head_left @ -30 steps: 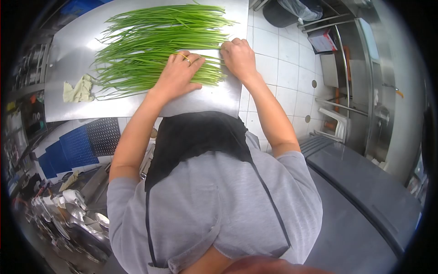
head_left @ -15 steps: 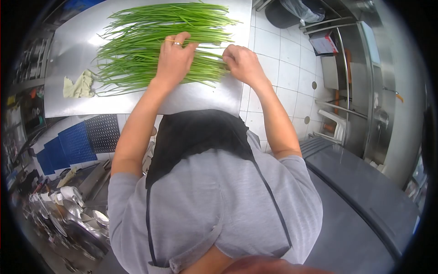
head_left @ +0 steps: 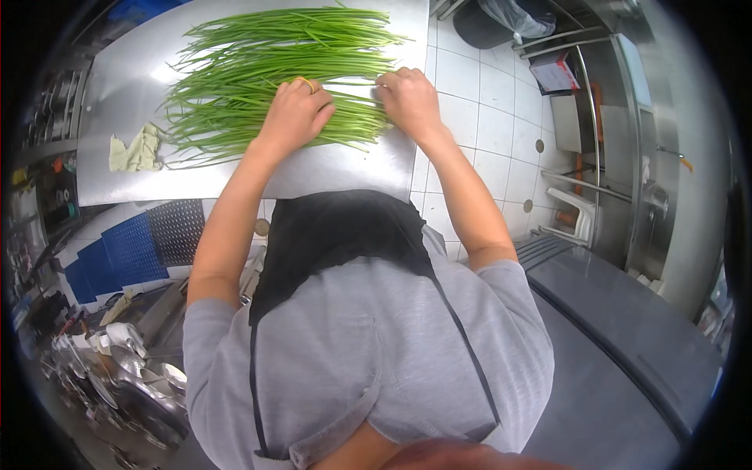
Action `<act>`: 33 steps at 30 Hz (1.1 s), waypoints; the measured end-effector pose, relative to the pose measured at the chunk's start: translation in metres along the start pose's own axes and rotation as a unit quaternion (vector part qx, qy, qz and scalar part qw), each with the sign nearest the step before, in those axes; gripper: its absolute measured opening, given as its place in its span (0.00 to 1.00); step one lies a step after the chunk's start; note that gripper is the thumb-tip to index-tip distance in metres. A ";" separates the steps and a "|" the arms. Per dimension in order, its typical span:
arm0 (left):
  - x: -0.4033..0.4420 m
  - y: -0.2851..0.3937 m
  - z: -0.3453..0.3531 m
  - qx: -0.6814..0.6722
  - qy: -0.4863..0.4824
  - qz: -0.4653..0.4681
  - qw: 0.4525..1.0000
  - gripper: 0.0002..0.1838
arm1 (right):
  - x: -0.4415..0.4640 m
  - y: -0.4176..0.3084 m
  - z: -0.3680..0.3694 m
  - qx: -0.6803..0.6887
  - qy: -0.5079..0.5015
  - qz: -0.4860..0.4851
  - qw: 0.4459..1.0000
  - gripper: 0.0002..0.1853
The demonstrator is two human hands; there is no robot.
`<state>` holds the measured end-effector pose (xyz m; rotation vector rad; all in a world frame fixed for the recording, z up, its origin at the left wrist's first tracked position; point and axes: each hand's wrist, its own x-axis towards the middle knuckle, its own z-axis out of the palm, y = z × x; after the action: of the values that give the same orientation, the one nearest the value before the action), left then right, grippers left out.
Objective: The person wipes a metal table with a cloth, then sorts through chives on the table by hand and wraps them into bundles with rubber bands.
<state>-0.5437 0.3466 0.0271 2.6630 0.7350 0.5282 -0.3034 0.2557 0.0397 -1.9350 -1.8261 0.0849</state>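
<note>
Long green chives [head_left: 258, 70] lie side by side in broad bundles across a steel table [head_left: 117, 184]. My left hand [head_left: 296, 116] is over the nearer bundle, its fingers curled down onto the chives and their tips hidden. A yellow band circles one of its fingers. At the right-hand cut ends, my right hand [head_left: 411, 102] has its fingers bent together in a pinch. One thin stalk runs between the two hands, its end at my right fingertips. A crumpled pale cloth [head_left: 137, 150] lies left of the chives.
White floor tiles [head_left: 493, 125] show beyond the table's right edge. A black bin [head_left: 478, 27] with a plastic liner stands at upper right, near metal racks [head_left: 595, 133]. Blue mats [head_left: 133, 247] lie at left, above stacked metal kitchenware [head_left: 133, 376]. A grey lidded unit [head_left: 619, 329] is at lower right.
My left hand has come slightly down and left, its raised fingers now curled lower. My right hand has moved a little up and left to the stalk ends.
</note>
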 end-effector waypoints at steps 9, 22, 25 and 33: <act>0.008 0.004 0.006 0.004 0.055 -0.031 0.998 0.13 | 0.006 -0.004 0.008 -0.086 -0.054 -0.071 0.992 0.09; -0.001 0.014 -0.013 0.024 -0.072 0.054 0.996 0.38 | -0.013 -0.007 -0.012 -0.024 -0.163 -0.027 0.986 0.06; -0.007 0.012 -0.011 0.018 -0.077 0.050 0.996 0.40 | -0.013 0.000 -0.013 0.032 -0.116 0.018 0.993 0.05; -0.005 0.013 -0.012 0.007 -0.082 0.052 0.995 0.38 | 0.006 -0.009 0.007 0.020 0.015 0.085 0.996 0.05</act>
<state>-0.5478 0.3358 0.0415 2.7282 0.5585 0.3268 -0.3140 0.2637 0.0390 -2.0497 -1.6254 0.1470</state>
